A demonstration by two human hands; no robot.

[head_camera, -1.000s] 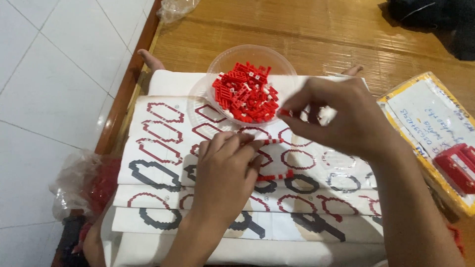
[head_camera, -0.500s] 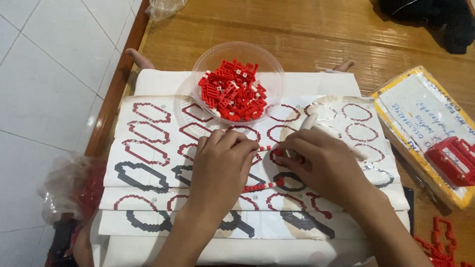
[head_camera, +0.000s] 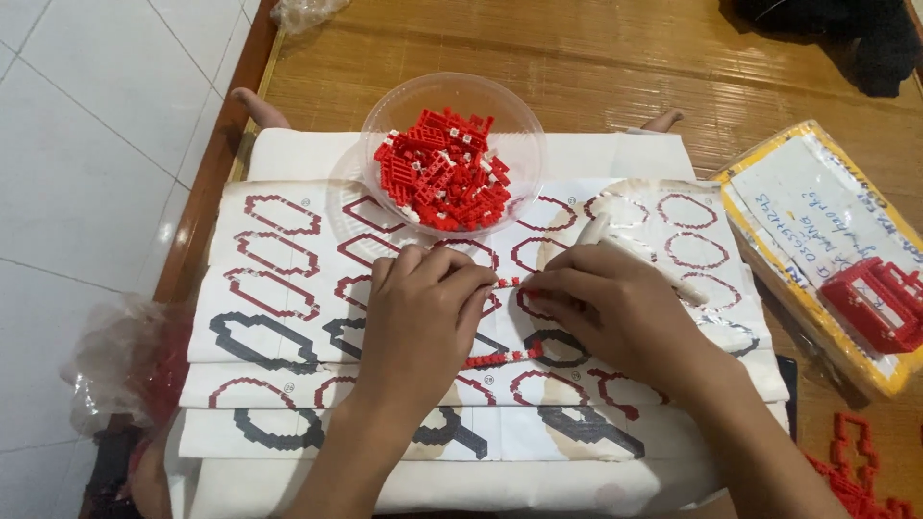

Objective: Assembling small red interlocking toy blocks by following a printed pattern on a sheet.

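Note:
My left hand (head_camera: 423, 322) and my right hand (head_camera: 615, 312) rest side by side on a white instruction sheet (head_camera: 288, 288) printed with red and black ring outlines. Between their fingertips they pinch a thin ring of small red bricks (head_camera: 507, 282); its lower strip (head_camera: 505, 357) shows beneath the hands. My right hand also has a white tool (head_camera: 630, 252) lying across it. Just beyond the hands, a clear plastic bowl (head_camera: 524, 144) holds a heap of loose red bricks (head_camera: 442, 183).
A yellow-edged box (head_camera: 817, 221) with a red brick model (head_camera: 880, 303) on it lies at the right. More red brick pieces (head_camera: 860, 471) sit at the lower right. A crumpled plastic bag (head_camera: 125, 360) lies at the left, by the mat's wooden edge.
My right hand came back from near the bowl and joined the left hand on the red brick ring. The view shifted slightly; the left hand stayed put.

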